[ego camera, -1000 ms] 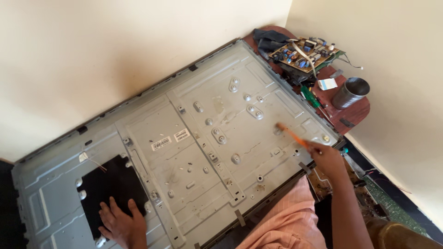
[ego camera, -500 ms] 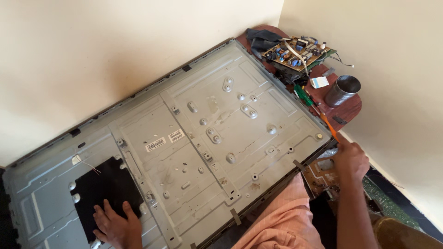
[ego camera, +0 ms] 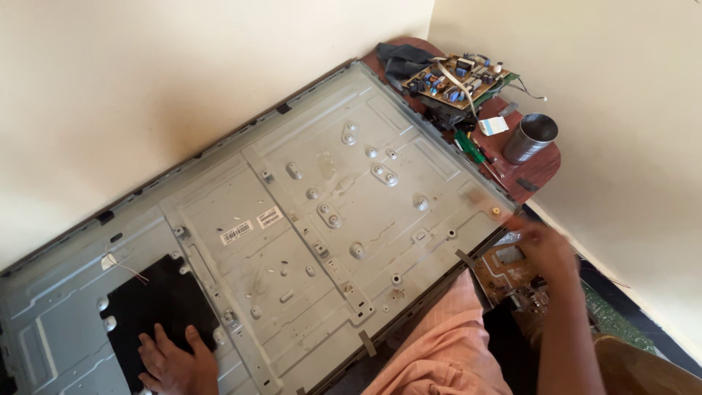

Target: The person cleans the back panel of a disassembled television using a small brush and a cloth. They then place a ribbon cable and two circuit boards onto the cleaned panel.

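Note:
A large grey metal back panel of a flat screen point(ego camera: 307, 219) lies slantwise across my lap and a small table. My left hand point(ego camera: 175, 362) rests flat, fingers spread, on a black sheet point(ego camera: 157, 307) set in the panel's lower left part. My right hand point(ego camera: 545, 249) is motion-blurred just off the panel's right corner, above a brown circuit board point(ego camera: 512, 267). Whether the hand holds anything is lost in the blur. A small orange spot point(ego camera: 496, 211) marks the panel's corner.
A round brown table point(ego camera: 537, 168) at the back right carries a circuit board with wires point(ego camera: 457, 77), a dark cloth point(ego camera: 398, 58), a green-handled screwdriver point(ego camera: 468, 145) and a metal cup point(ego camera: 530, 137). Cream walls close in behind and to the right. A green board point(ego camera: 610, 318) lies on the floor.
My right hand, which held an orange-handled screwdriver at the panel's right corner, has drawn down and off the edge. My left hand stays on the black sheet.

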